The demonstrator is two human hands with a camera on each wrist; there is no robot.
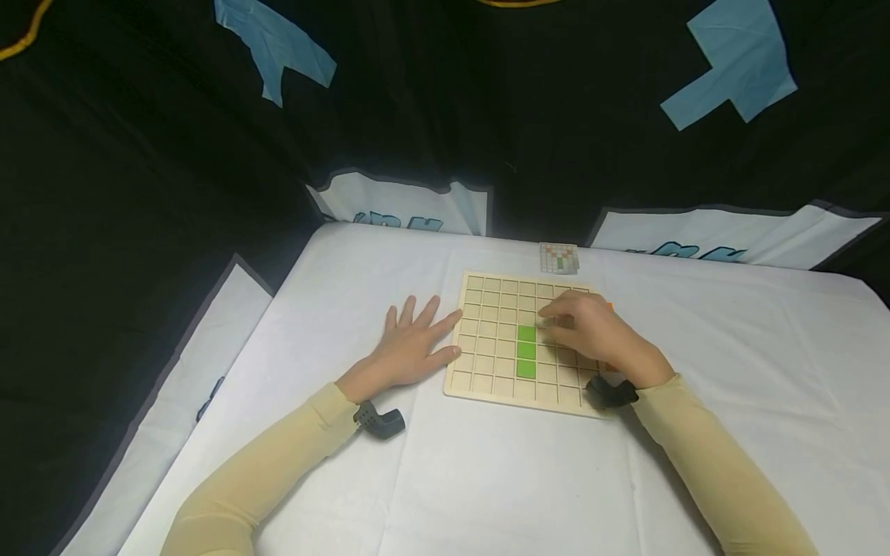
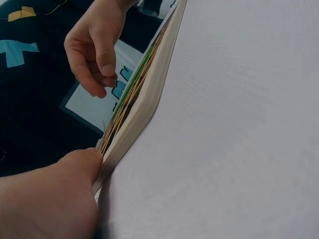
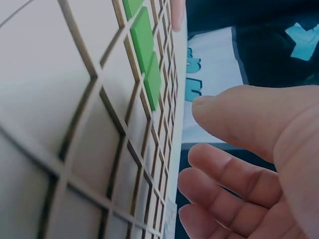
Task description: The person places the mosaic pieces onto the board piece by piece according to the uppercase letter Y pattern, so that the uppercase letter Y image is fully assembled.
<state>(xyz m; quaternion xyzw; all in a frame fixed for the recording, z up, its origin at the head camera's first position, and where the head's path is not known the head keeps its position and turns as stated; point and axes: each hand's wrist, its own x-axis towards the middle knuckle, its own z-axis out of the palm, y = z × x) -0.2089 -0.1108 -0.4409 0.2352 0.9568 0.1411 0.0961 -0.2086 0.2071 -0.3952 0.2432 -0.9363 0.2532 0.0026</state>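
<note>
A pale wooden grid board (image 1: 487, 395) lies on the table, with three green square tiles (image 1: 526, 350) in a column near its middle. My left hand (image 1: 406, 347) lies spread at the board's left side, thumb and index fingertip at the edge. Over the right part of the board hovers my right hand (image 1: 587, 328), its fingers loosely bent. In the right wrist view the thumb (image 3: 219, 112) stands apart from the fingertips, and nothing is between them. Green tiles (image 3: 144, 40) sit in the grid beside that hand.
Behind the board is a small stack of cards (image 1: 558, 259) printed with a coloured grid. Bits of orange (image 1: 610, 367) show past the right hand, mostly hidden by it. A white cloth (image 1: 514, 479) covers the table, and a black curtain (image 1: 445, 100) hangs behind.
</note>
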